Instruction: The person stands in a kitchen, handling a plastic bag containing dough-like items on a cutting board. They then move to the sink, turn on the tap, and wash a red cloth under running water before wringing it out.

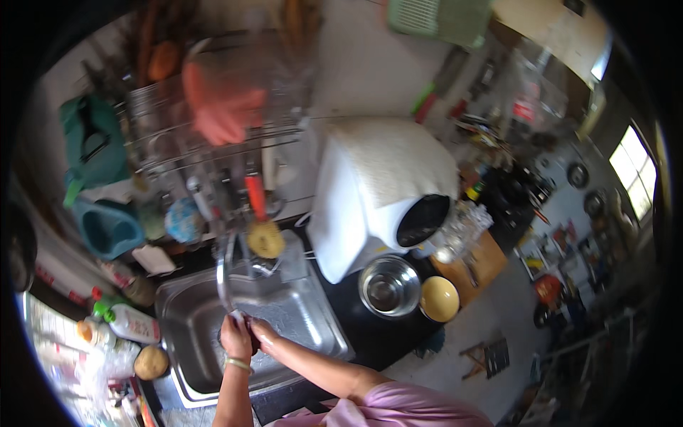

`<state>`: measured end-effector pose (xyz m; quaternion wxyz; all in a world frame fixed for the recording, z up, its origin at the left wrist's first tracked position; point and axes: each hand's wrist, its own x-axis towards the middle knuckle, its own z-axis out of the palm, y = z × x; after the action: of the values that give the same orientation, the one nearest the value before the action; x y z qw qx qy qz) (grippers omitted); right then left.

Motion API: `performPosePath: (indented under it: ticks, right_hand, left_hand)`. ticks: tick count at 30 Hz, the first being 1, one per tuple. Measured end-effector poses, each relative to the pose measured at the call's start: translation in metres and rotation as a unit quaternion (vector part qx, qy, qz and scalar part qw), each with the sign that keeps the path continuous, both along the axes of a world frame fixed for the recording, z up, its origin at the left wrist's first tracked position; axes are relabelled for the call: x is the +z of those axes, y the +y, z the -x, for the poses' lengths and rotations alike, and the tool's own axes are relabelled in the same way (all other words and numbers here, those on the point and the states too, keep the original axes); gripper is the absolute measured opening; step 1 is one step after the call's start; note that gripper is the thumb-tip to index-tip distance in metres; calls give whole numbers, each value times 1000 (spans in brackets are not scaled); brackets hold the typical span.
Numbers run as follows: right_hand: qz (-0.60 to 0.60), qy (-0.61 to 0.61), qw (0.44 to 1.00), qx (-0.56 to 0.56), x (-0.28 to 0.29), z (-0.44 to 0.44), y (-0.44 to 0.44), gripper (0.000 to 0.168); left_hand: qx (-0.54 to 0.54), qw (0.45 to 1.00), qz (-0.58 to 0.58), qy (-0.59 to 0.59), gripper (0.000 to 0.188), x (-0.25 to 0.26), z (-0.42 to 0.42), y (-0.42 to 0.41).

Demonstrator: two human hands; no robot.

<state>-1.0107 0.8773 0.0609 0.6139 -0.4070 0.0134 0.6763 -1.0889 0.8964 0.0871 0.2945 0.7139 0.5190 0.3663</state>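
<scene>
A curved chrome faucet (222, 275) reaches over the stainless steel sink (187, 315), its mouth just at my hands. My left hand (235, 337), with a pale bangle on the wrist, is under the faucet's end with the fingers bent. Close against it from the right is my right hand (262, 334), which looks wet. A small dark patch shows between the palms; blur and the fingers hide whether it is a held thing or shadow. Some water glistens on the sink's floor.
Right of the sink stand a steel bowl (389, 286), a yellow bowl (440, 299) and a cloth-covered white appliance (347, 213). A wooden board (488, 264) lies beyond. Bottles (133, 323) and a round brown thing (151, 363) line the left. A wire rack (176, 128) hangs above.
</scene>
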Motion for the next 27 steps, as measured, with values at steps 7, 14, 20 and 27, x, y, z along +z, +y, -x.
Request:
performPosePath:
  ticks: [7,14,20,27]
  right_hand:
    - [22,17,997,-75,-24,15,1,34]
    - [-112,-73,977,164,24,-22,-14,34]
    - [-108,-64,983,133,-1,-41,-17,33]
    - [-83,151,978,116,-11,-17,-20,45]
  left_hand:
    - [-3,994,90,-66,16,28,-11,-15]
    - [35,883,293,-365,23,-6,20,11]
    - [-45,939,244,-239,20,-8,39,16]
    - [-117,983,94,-107,13,32,0,-32]
